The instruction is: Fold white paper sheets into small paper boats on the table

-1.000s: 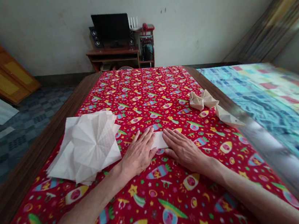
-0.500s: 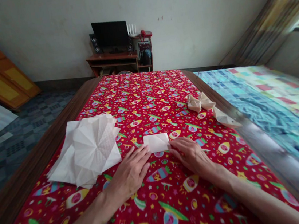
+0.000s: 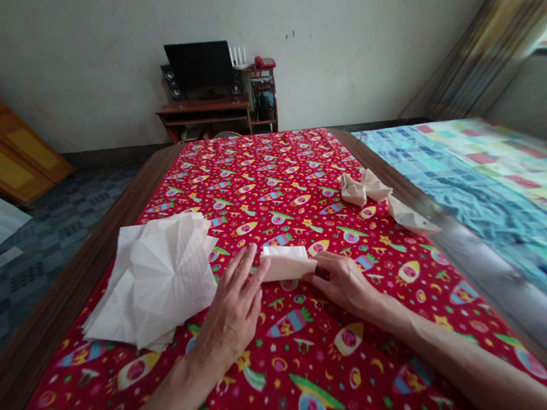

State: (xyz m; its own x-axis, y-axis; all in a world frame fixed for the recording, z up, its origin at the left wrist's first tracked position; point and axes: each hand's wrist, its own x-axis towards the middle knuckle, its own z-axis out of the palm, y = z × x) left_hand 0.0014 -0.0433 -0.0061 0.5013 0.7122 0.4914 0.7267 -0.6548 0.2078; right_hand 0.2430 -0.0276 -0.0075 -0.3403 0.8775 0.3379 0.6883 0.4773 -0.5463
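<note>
A small folded sheet of white paper (image 3: 286, 268) lies in front of me on the red patterned cloth (image 3: 271, 185), its near flap lifted and standing up a little. My right hand (image 3: 339, 278) pinches the paper's right end between thumb and fingers. At the left end, my left hand (image 3: 238, 297) has its fingers stretched and apart, the fingertips touching or just beside the paper's edge. Left of that hand rests a pile of creased white paper sheets (image 3: 171, 272). Folded paper shapes (image 3: 364, 186) sit at the right, with another pointed folded paper piece (image 3: 411, 217) near the table edge.
The cloth covers a dark wooden table (image 3: 119, 218). A bed with a blue and checkered cover (image 3: 432, 184) adjoins on the right. Beyond the far end stand a desk (image 3: 205, 110) with a monitor (image 3: 200, 70) and a red telephone (image 3: 264, 64). A wooden cabinet (image 3: 4, 146) is at the left.
The near flap of the folded paper has come up from lying flat. My right hand has closed on its right end, while my left fingers have lifted and spread.
</note>
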